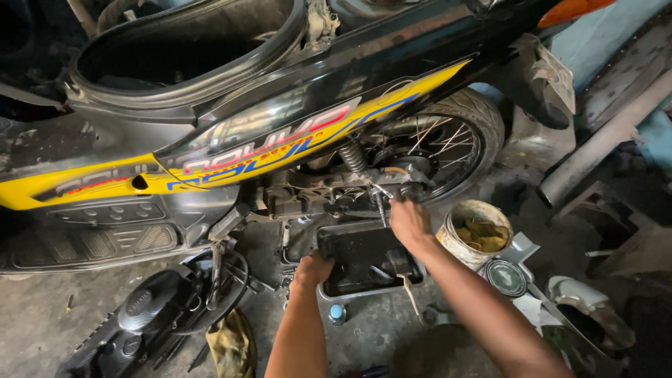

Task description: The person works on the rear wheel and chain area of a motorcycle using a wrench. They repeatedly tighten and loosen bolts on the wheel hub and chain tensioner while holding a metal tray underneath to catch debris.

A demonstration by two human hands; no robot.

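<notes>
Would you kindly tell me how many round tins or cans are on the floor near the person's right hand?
2: an open can of yellowish grease just right of the right hand, and a lidded green tin below it. Others may be hidden behind the scooter.

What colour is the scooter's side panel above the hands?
Yellow side panel with red and blue graphics over black bodywork, seen in the head view.

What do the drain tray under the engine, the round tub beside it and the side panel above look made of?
The drain tray, held by the left hand, looks like thin sheet metal: grey rim, oil-blackened inside. The round tub seems plastic or painted tin, cream and grimy; I cannot tell which. The side panel looks like glossy moulded plastic, reflecting light. The right hand holds a bare steel-looking tool.
</notes>
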